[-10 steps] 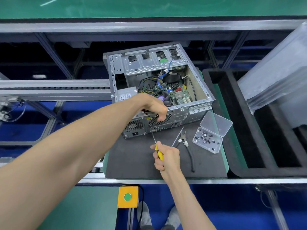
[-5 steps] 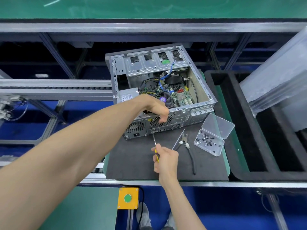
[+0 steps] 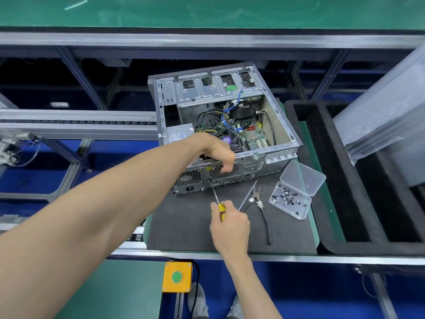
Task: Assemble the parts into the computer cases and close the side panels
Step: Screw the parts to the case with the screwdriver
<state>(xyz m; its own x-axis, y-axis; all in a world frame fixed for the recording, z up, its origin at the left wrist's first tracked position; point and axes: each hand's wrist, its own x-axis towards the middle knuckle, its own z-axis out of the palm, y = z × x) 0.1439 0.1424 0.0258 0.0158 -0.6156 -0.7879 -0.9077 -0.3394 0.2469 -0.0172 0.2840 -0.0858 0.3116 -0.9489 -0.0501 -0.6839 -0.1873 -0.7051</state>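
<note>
Head: right hand [image 3: 231,224] grips screwdriver [image 3: 217,201], shaft angled up-left into case [image 3: 276,155] rear

We reach our left arm long and straight from the lower left, its hand [image 3: 218,155] bent down at the wrist with fingers curled, while our right hand [image 3: 230,224], below it, closes its grip round a yellow-handled screwdriver [image 3: 218,201].

- One view only, worn on the person's head, looking forward and steeply down.
- It sits close above the desk's [image 3: 287,257] near edge, with both forearms reaching in from the bottom.
- Wide-angle lens bends the straight rails.
</note>
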